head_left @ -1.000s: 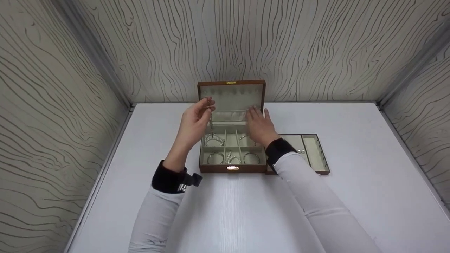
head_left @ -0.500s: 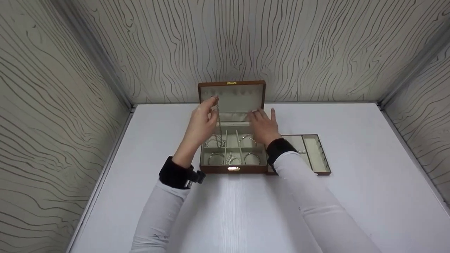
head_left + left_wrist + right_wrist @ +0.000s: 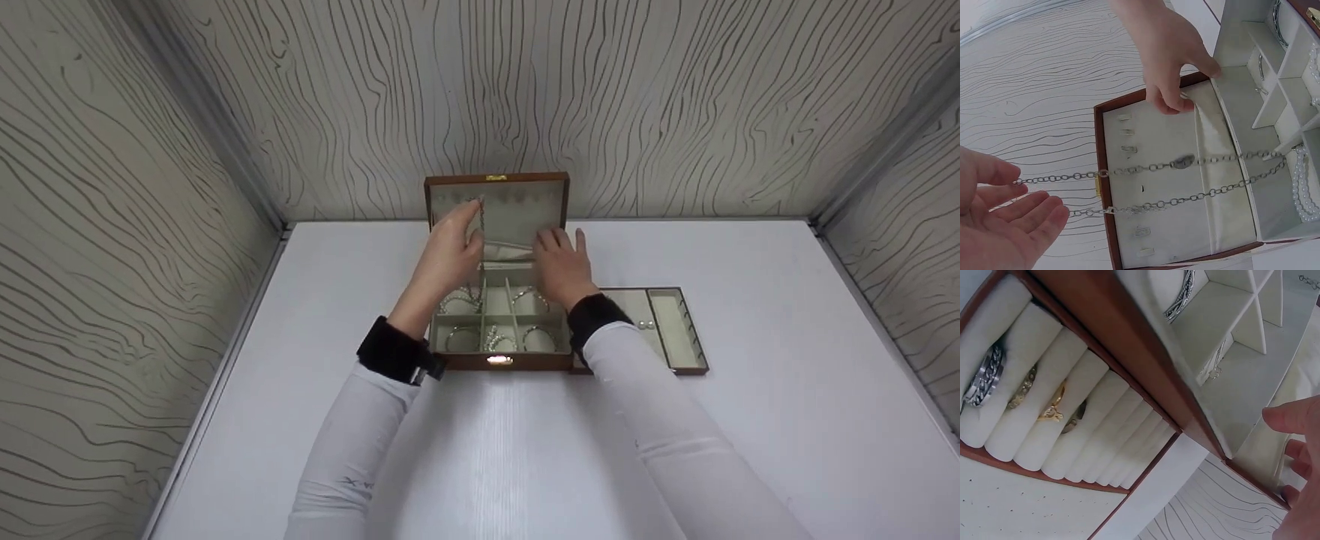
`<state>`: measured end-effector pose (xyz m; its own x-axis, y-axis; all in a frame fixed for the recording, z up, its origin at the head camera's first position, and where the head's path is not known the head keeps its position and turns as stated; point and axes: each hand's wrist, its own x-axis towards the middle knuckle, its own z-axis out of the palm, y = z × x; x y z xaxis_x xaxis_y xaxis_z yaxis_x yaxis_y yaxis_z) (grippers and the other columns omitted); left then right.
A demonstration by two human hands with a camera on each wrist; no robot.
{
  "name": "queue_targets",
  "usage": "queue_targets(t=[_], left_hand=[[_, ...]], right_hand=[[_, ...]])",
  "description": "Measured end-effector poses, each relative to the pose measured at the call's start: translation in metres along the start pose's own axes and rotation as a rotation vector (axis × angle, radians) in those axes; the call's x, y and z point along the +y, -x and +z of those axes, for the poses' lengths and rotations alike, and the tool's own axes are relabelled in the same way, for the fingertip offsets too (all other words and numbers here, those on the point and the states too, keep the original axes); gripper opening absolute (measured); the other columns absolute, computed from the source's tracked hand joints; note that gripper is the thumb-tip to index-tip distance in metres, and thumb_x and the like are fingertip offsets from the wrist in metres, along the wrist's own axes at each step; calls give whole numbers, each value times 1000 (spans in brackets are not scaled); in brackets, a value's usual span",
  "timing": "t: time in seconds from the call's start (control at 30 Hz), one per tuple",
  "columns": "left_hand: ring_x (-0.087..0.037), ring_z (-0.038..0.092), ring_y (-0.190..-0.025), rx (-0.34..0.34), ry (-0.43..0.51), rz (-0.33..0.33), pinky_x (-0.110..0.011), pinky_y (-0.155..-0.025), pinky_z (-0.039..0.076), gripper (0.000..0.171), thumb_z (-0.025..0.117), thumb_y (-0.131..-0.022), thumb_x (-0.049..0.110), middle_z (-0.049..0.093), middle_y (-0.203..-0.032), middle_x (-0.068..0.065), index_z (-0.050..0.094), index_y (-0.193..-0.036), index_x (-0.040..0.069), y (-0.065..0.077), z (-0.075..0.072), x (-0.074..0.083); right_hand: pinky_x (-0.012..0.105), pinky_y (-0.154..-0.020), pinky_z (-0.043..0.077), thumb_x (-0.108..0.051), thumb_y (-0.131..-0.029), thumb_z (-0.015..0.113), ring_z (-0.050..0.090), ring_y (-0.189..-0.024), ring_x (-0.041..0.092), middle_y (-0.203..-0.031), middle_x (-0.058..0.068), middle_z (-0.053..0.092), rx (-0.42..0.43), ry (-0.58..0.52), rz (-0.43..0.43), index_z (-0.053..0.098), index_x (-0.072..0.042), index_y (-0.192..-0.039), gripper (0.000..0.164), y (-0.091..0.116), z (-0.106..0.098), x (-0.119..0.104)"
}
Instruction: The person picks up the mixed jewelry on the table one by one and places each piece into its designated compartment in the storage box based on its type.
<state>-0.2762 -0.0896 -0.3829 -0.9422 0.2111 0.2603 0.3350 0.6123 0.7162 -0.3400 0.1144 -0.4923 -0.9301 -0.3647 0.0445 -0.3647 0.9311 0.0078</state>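
My left hand [image 3: 448, 251] pinches a silver chain necklace [image 3: 1201, 196] at its upper end, in front of the raised lid [image 3: 521, 214] of a brown jewelry box [image 3: 536, 361]. The chain hangs in two strands toward the compartments, with a small oval pendant [image 3: 1183, 162] on one strand. My right hand [image 3: 564, 271] is at the lid's right side, fingers curled over the edge of a cream fabric pocket [image 3: 1216, 169], which gapes at that end. Pearl bracelets [image 3: 1300, 185] and other bracelets lie in the divided compartments.
A removable tray [image 3: 670, 319] lies against the box's right side, partly under my right forearm. Its padded rolls hold several rings, among them a silver chain-pattern ring [image 3: 987, 376]. Pearl earrings [image 3: 645, 325] sit in the tray. A patterned wall [image 3: 495, 90] stands behind the box.
My left hand has moved right and slightly up with the necklace, now in front of the lid. My right fingers have drawn the pocket's edge away from the lid.
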Motion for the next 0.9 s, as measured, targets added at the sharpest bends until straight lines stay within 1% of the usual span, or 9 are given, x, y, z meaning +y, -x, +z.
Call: queue_targets(t=[0.07, 0.13, 0.27, 0.37, 0.43, 0.53, 0.67, 0.8, 0.9], left_hand=[[-28, 31, -142, -7, 11, -7, -34, -115, 26, 48, 46, -101, 3, 37, -151, -21, 38, -147, -3, -4, 1, 1], [-27, 32, -141, -1, 47, -3, -32, -113, 29, 49, 45, -101, 2, 37, -151, -20, 36, -148, -2, -9, 2, 2], [-24, 41, -136, 28, 179, 10, -26, -107, 37, 49, 44, -100, 1, 43, -148, -17, 36, -148, -2, -20, 4, 5], [-20, 47, -132, 47, 286, -15, -23, -104, 39, 48, 45, -102, 4, 48, -145, -14, 36, -149, -1, -28, 5, 8], [-19, 49, -129, 62, 346, -34, -22, -102, 40, 46, 46, -103, 6, 50, -143, -13, 39, -147, -2, -34, 6, 10], [-16, 53, -123, 88, 422, -55, -23, -98, 43, 39, 49, -104, 12, 54, -138, -11, 48, -142, 1, -42, 6, 14], [-13, 57, -113, 141, 452, -67, -26, -92, 47, 28, 51, -104, 18, 61, -126, -6, 61, -126, 5, -53, 5, 20], [-13, 58, -110, 190, 461, -62, -28, -90, 48, 26, 51, -104, 22, 64, -118, -5, 64, -116, 4, -62, 3, 26], [-13, 59, -107, 205, 467, -52, -29, -89, 49, 25, 50, -104, 22, 65, -113, -6, 65, -113, 4, -67, 1, 29]], right_hand=[[60, -115, 8, -10, -93, 60, 26, -139, 36, -146, 15, 38, 4, -6, 0, 45, 0, -141, 51, 0, 0, -1], [60, -115, 7, -10, -93, 59, 26, -139, 35, -146, 15, 40, -12, -10, 7, 45, -1, -141, 51, -1, -1, -1], [58, -115, 3, -16, -97, 57, 23, -142, 34, -147, 15, 41, -84, 15, 27, 42, -3, -144, 52, -2, -6, -3], [59, -115, 2, -23, -97, 59, 20, -143, 34, -150, 15, 38, -127, 56, 25, 38, -5, -148, 59, -2, -9, -4], [60, -115, 3, -24, -95, 61, 21, -143, 34, -151, 15, 38, -134, 76, 19, 38, -5, -149, 61, -2, -9, -4], [62, -114, 4, -22, -95, 60, 21, -143, 35, -150, 16, 39, -134, 88, 10, 41, -5, -147, 58, -1, -8, -4], [62, -114, 4, -18, -98, 55, 19, -144, 36, -151, 17, 37, -136, 79, 9, 40, -3, -147, 53, 0, -6, -4], [62, -114, 2, -18, -98, 55, 17, -145, 36, -152, 18, 34, -139, 56, 8, 38, -3, -148, 55, 3, -5, -5], [62, -114, 1, -18, -98, 56, 15, -145, 36, -153, 18, 33, -138, 39, 10, 37, -3, -148, 56, 4, -5, -6]])
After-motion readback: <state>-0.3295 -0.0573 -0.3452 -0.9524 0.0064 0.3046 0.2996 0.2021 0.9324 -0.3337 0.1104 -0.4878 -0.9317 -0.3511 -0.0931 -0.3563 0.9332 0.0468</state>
